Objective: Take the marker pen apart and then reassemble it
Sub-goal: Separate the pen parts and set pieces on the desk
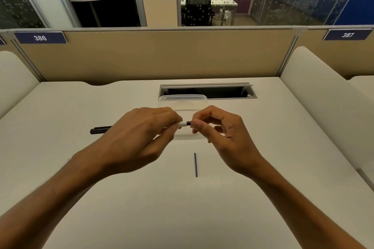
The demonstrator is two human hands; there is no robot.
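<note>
My left hand (139,135) grips the white marker barrel (182,123), mostly hidden inside the fist, with only its white end showing. My right hand (220,133) pinches a short black part (188,123) that sticks out of that white end. A black marker cap (100,130) lies on the white desk (141,208) just left of my left hand, partly covered by it. A thin dark ink rod (195,164) lies alone on the desk, below and between my hands.
A clear plastic container (183,100) stands right behind my hands. Behind it is an open cable slot (206,91) in the desk. A beige partition (162,56) closes the back, and white side panels (315,87) flank the desk.
</note>
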